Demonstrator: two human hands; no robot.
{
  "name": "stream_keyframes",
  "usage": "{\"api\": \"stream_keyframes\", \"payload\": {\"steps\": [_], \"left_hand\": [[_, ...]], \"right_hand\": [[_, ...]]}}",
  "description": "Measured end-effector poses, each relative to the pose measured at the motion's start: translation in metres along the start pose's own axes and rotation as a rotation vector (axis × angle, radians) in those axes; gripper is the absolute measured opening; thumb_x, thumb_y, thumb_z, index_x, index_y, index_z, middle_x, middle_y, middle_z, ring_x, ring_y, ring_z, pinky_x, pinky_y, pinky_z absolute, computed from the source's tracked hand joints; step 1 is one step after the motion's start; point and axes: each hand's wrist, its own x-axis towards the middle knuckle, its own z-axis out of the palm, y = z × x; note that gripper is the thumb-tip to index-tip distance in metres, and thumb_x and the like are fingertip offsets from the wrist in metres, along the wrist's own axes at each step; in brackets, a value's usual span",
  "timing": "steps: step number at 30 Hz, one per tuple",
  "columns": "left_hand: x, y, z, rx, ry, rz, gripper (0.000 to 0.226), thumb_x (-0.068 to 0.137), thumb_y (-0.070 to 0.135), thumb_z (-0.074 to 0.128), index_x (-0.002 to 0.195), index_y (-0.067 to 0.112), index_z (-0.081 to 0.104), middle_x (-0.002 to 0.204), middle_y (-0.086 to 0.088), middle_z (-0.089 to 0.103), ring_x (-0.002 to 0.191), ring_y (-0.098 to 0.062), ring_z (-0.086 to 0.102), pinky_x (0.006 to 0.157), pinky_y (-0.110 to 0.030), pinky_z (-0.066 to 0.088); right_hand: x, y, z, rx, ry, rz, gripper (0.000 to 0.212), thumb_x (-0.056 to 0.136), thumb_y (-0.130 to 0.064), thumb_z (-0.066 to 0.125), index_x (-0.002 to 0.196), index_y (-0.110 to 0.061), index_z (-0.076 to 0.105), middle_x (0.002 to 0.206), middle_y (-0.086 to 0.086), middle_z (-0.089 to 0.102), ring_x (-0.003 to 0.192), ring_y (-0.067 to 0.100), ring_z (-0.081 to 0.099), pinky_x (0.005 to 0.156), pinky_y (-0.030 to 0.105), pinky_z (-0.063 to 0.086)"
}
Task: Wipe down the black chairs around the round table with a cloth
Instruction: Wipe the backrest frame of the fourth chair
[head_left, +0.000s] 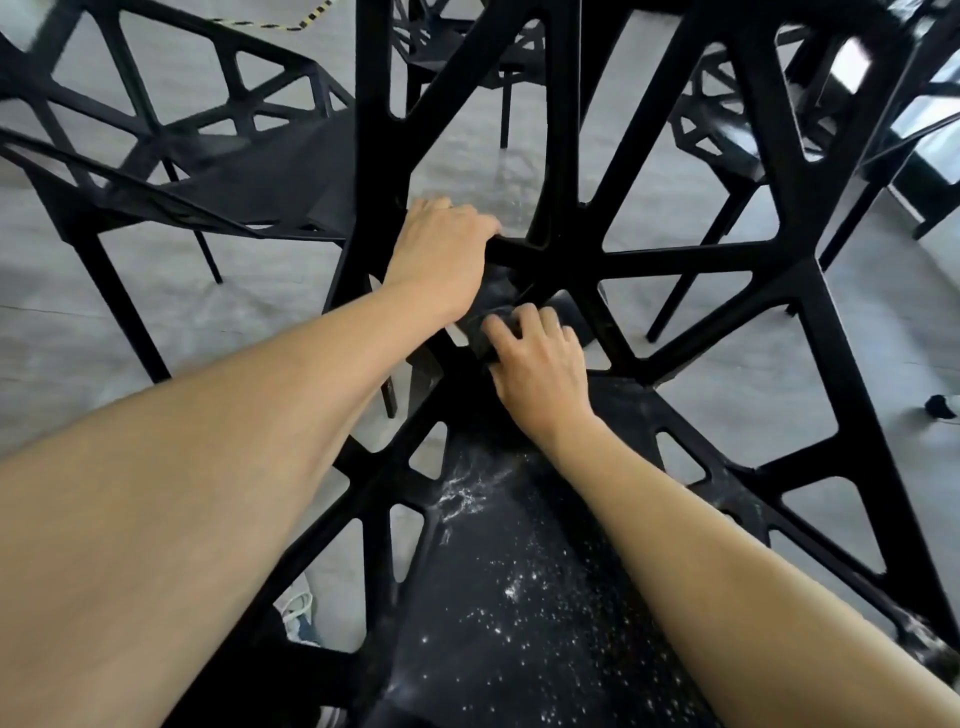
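Observation:
A black chair (691, 260) with an open lattice back fills the middle of the head view. Its seat (519, 597) below me is speckled with white dust. My left hand (441, 254) grips a strut of the backrest from the left, fingers curled over it. Just below, my right hand (535, 358) holds a dark cloth (485, 325) pressed against the joint where the seat meets the back. Most of the cloth is hidden under my fingers.
A second black chair (197, 156) stands to the left on the grey floor (260, 322). More black chairs (727, 135) stand behind the lattice at the back right. A white shoe (298, 613) shows through the frame at lower left. A yellow-black cord (280, 21) lies on the floor at the top.

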Motion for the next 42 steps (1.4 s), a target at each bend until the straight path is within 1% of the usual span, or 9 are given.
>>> {"api": "stream_keyframes", "payload": {"steps": [5,10,16,20,25,28,34,38,42], "left_hand": [[-0.001,0.002,0.007,0.004,0.006,-0.016,0.046,0.097,-0.001,0.041,0.130,0.023,0.062,0.114,-0.005,0.067,0.111,-0.033,0.051,0.096,-0.038,0.030],[0.000,0.006,0.005,0.045,-0.003,-0.049,0.045,0.100,0.002,0.038,0.131,0.024,0.062,0.117,-0.007,0.066,0.114,-0.034,0.050,0.100,-0.040,0.031],[0.001,0.015,0.001,0.112,-0.014,-0.073,0.031,0.097,0.009,0.045,0.117,0.018,0.067,0.109,-0.010,0.068,0.112,-0.035,0.053,0.098,-0.043,0.033],[-0.006,0.035,0.012,0.122,0.007,0.078,0.029,0.094,0.015,0.045,0.116,0.005,0.061,0.112,-0.017,0.064,0.118,-0.039,0.052,0.114,-0.045,0.024],[-0.011,0.035,0.025,0.045,0.065,0.061,0.033,0.093,0.011,0.044,0.121,0.006,0.059,0.116,-0.014,0.062,0.114,-0.036,0.052,0.112,-0.040,0.030],[-0.012,0.035,0.024,-0.003,0.057,0.040,0.032,0.095,0.010,0.048,0.125,0.007,0.058,0.121,-0.013,0.062,0.119,-0.036,0.050,0.114,-0.040,0.027],[-0.010,0.040,0.026,0.018,0.042,0.019,0.029,0.097,0.013,0.047,0.124,0.005,0.056,0.124,-0.014,0.060,0.121,-0.036,0.047,0.116,-0.041,0.025],[-0.008,0.045,0.027,0.029,0.037,-0.016,0.028,0.096,0.010,0.048,0.122,0.003,0.055,0.122,-0.017,0.059,0.119,-0.039,0.048,0.117,-0.044,0.024],[-0.002,0.049,0.025,0.074,0.004,-0.039,0.024,0.098,0.011,0.046,0.120,0.004,0.053,0.118,-0.019,0.058,0.115,-0.040,0.048,0.113,-0.044,0.025]], "right_hand": [[0.013,0.023,-0.009,-0.003,0.099,0.217,0.029,0.083,-0.020,0.063,0.111,-0.016,0.064,0.103,0.011,0.059,0.091,0.033,0.054,0.069,0.042,0.046],[0.005,0.036,-0.004,0.113,-0.076,-0.165,0.036,0.082,-0.024,0.053,0.114,-0.017,0.068,0.103,0.013,0.060,0.089,0.036,0.055,0.067,0.048,0.050],[0.051,0.068,-0.051,0.106,0.336,0.040,0.035,0.086,-0.020,0.063,0.120,-0.018,0.070,0.114,0.011,0.064,0.097,0.034,0.056,0.079,0.044,0.048],[0.069,0.076,-0.034,-0.108,0.282,-0.081,0.039,0.087,-0.020,0.063,0.126,-0.026,0.067,0.130,0.005,0.064,0.109,0.031,0.056,0.081,0.046,0.045],[0.039,0.093,-0.022,-0.177,0.286,-0.158,0.040,0.090,-0.016,0.062,0.129,-0.026,0.066,0.128,0.003,0.064,0.103,0.030,0.057,0.079,0.045,0.044],[-0.026,0.111,-0.010,-0.252,0.139,-0.220,0.036,0.088,-0.012,0.062,0.122,-0.021,0.066,0.126,0.004,0.063,0.098,0.032,0.057,0.078,0.046,0.043],[-0.066,0.119,-0.008,-0.253,-0.070,-0.039,0.028,0.083,-0.012,0.066,0.110,-0.020,0.069,0.115,0.004,0.062,0.092,0.032,0.055,0.072,0.046,0.045],[-0.035,0.114,-0.019,-0.204,0.003,-0.111,0.031,0.087,-0.015,0.064,0.116,-0.023,0.067,0.115,0.002,0.063,0.094,0.029,0.057,0.076,0.046,0.043],[0.015,0.091,-0.021,-0.157,0.154,-0.033,0.029,0.085,-0.016,0.064,0.112,-0.025,0.069,0.112,0.000,0.065,0.089,0.028,0.060,0.069,0.043,0.044]]}}
